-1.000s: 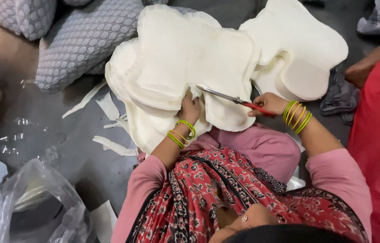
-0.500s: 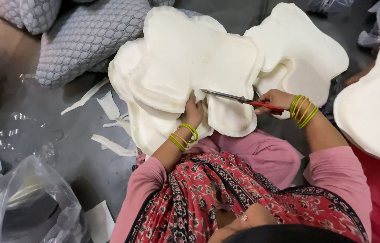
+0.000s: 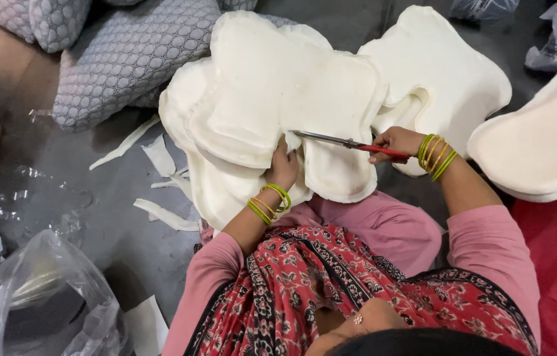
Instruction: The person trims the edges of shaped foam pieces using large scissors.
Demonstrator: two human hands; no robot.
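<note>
A stack of white contoured foam pads [image 3: 272, 99] lies over my lap and the floor. My left hand [image 3: 283, 168], with green and yellow bangles at the wrist, grips the near edge of the top pad. My right hand [image 3: 400, 143], also bangled, holds red-handled scissors [image 3: 347, 142] whose blades point left, with the tips at the pad's edge just above my left hand. Another pile of white foam pads [image 3: 436, 72] sits behind my right hand.
Grey quilted cushions [image 3: 127, 53] lie at the back left. White foam offcuts [image 3: 160, 158] are scattered on the grey floor. Crumpled clear plastic bags [image 3: 41, 303] sit at the lower left. At the right, another white foam pad [image 3: 542, 145] rests above red cloth.
The view has shifted, and a white foam pad has come into sight at the right edge. My right hand with the scissors has stayed at the pad's edge, blades pointing left.
</note>
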